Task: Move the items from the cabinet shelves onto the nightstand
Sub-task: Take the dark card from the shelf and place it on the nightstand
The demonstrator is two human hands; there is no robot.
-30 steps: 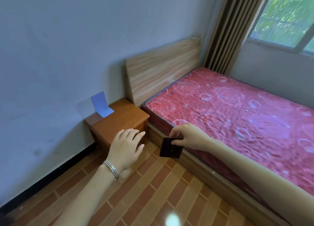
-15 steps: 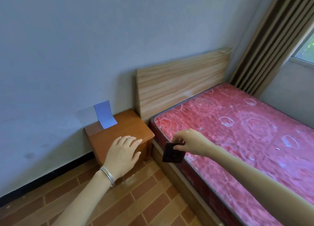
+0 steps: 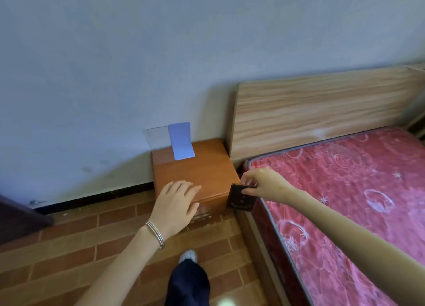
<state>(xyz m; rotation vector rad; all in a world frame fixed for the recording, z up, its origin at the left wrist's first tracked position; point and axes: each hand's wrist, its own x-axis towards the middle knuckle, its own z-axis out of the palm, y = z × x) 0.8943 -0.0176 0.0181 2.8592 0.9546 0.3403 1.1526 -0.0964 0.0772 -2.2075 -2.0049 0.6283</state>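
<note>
Nightstand (image 3: 207,174) has been closed on over the last second. The flat black card-like item (image 3: 240,198) is now held just off its front right corner, not yet over the top, pinched by its upper edge between thumb and fingertips of the right hand (image 3: 264,182). The left hand (image 3: 174,202), fingers straight and holding nothing, has been brought over the nightstand's front edge (contact cannot be told); with a blue bookend (image 3: 181,142) already stood at the nightstand's back edge, set-down is judged imminent.
</note>
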